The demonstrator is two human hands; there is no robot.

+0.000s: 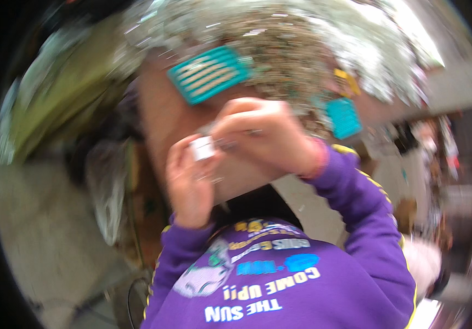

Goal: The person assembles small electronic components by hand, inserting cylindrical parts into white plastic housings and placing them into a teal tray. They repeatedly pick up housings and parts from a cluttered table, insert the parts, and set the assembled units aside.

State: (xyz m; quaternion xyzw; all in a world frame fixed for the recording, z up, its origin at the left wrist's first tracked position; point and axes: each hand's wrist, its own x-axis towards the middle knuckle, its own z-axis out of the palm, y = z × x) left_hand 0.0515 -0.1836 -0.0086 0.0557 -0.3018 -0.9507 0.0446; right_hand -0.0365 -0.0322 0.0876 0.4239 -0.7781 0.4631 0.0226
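My left hand (190,185) has a small white block-like piece (202,148) between its thumb and fingers. Right beside it, my right hand (271,131) is closed in a pinch, its fingertips close to the white piece. Something small and shiny shows by the right hand's fingers, but motion blur hides what it is. Both hands are over the brown tabletop (162,109). Just beyond them lies a teal slotted tray (193,96) with pale strips in its slots.
A large heap of small brownish pieces (282,55) covers the far part of the table, with clear plastic bags (367,55) around it. A second teal tray (344,118) and a yellow object (352,83) lie at the right. An olive-green covering (66,88) is at the left.
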